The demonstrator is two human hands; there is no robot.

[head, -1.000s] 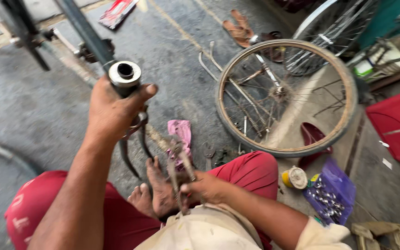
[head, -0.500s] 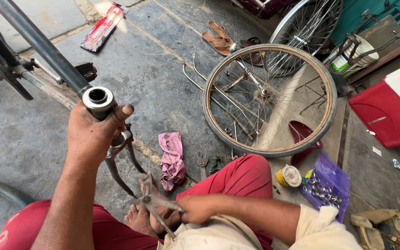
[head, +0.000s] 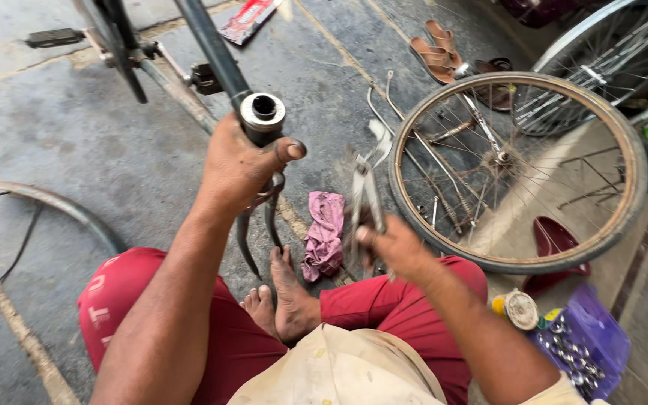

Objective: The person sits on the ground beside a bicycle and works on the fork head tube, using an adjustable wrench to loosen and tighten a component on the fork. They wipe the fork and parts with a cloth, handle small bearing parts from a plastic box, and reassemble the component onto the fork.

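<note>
Gripping the dark steel bicycle head tube point(head: 260, 120) just under its open end, my left hand point(head: 238, 165) holds as before — while my right hand point(head: 384, 244), fingers closed on grey metal pliers point(head: 365, 191), has risen from my lap toward it.

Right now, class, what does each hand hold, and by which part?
The left hand grips the bicycle frame's head tube just below its open top. The right hand holds pliers by the handles.

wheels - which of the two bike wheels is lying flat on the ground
The bare rim wheel with no tyre, right of the right hand, lies flat on the concrete. The other wheel, at the top right corner, stands upright behind it.
</note>
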